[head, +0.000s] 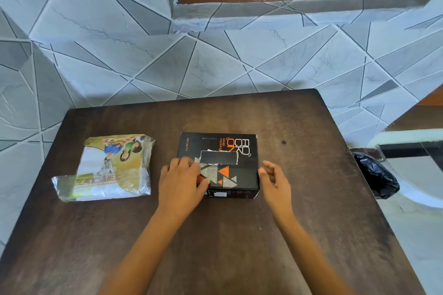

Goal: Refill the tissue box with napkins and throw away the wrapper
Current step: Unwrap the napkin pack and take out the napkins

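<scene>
Black tissue box (239, 175) flat at centre of table (323, 175), slot up. L hand (179, 184) laid on its near-left top corner, fingers relaxed, no grip. R hand (273, 179) loose, holding nothing, just beside box's right side. Wrapped napkin pack (112, 167) left of box, apart.

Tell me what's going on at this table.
A person is working with both bare hands on a black box in the middle of a dark table. The left hand rests on the box's top at its left end; the right hand is open by its right side. No napkin shows in the slot. The napkin pack lies apart to the left, in its wrapper. A black bag sits off the table's right edge.
</scene>
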A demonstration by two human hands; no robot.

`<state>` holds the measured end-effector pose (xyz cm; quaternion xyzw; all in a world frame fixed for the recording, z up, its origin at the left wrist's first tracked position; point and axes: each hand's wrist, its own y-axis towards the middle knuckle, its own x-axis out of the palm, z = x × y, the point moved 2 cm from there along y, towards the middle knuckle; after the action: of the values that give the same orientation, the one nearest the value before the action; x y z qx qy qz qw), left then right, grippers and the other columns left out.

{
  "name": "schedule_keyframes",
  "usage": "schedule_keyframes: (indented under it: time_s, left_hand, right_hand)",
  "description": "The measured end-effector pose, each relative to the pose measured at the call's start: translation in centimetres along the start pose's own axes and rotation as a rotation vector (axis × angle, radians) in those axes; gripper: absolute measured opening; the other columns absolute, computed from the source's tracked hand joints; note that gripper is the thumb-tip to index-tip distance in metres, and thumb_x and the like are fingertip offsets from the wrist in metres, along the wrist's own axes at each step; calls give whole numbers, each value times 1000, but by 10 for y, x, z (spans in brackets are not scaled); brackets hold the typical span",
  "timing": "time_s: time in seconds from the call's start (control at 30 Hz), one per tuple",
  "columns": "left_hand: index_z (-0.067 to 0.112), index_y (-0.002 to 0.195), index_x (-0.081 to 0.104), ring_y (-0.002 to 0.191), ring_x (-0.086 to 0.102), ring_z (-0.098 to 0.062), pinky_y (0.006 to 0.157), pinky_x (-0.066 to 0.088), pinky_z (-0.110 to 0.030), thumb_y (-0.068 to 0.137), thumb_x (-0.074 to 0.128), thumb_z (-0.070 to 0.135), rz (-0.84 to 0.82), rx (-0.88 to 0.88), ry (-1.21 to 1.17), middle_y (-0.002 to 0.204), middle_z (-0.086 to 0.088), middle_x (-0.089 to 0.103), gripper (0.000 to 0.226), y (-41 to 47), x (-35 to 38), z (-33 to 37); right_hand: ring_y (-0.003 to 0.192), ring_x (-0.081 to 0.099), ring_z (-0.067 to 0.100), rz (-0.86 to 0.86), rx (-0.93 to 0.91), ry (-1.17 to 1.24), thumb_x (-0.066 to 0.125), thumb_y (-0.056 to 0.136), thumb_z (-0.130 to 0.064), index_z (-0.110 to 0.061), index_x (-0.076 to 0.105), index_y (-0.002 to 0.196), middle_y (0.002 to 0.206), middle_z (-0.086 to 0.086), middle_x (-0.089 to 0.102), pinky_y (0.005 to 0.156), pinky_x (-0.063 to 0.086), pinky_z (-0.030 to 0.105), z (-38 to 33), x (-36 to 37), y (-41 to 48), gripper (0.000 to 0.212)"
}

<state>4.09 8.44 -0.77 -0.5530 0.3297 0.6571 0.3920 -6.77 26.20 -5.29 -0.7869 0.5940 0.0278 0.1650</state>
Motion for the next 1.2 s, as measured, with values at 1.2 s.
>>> schedule_keyframes:
  time_s: [1.2]
  left_hand:
    - [43,139,28,145,-3,-20,115,8,-52,75,50,69,-184,61,-175,158,4,5,72,15,32,-13]
  right_hand:
    - [106,53,15,-362,147,47,58,84,1,-7,52,128,131,11,57,77,45,22,-11,-20,46,44]
